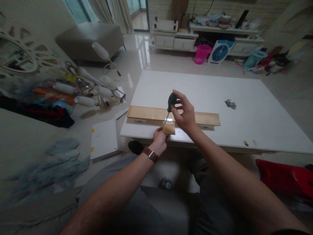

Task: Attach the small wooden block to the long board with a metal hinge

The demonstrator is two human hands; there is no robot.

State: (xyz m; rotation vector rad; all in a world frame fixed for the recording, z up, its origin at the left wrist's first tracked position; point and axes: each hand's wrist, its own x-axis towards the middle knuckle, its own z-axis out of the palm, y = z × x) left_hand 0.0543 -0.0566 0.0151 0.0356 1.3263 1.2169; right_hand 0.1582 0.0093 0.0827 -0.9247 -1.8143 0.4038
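My right hand (185, 113) is closed around the green handle of a screwdriver (171, 103), which stands nearly upright with its tip on a small metal hinge (169, 120). The hinge lies across a long wooden board (146, 113) and a small wooden block (169, 128) at the white table's (256, 114) near edge. My left hand (160, 138), with a brown watch strap at the wrist, grips the small block from below.
A small pile of metal hardware (230, 104) lies on the table to the right. On the floor at left are a white chandelier (93, 88), a white panel (104, 138) and clutter. A red object (283, 178) sits low right. A pink basket (201, 54) and fan (220, 51) stand beyond.
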